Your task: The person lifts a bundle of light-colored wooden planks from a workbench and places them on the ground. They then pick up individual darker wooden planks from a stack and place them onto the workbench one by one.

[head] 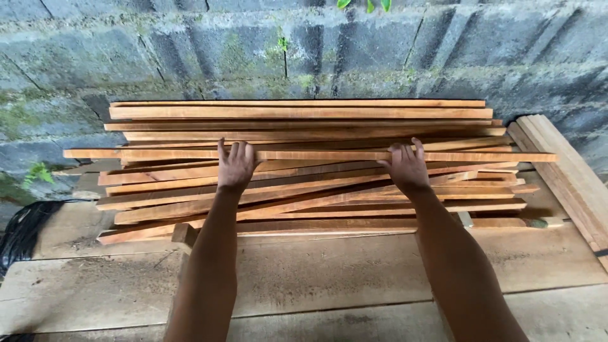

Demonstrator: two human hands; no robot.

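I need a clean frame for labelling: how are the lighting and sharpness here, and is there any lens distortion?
Head view: soft, even daylight with no glare and only faint shadows under the wooden slats; left hand and right hand are sharp; the block wall bows slightly, showing wide-angle distortion.

Stack of wooden slats (pixel 304 126) lay on plank platform (pixel 316 278), block wall (pixel 253 44) behind, spare boards (pixel 570 171) right, both hands on one slat (pixel 316 155).

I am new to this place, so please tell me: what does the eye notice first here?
First comes the loose pile of long, thin, reddish-brown wooden slats, stacked against a grey concrete block wall. The left hand and right hand both grip one long slat lying across the pile. The pile rests on wide, pale, dusty planks.
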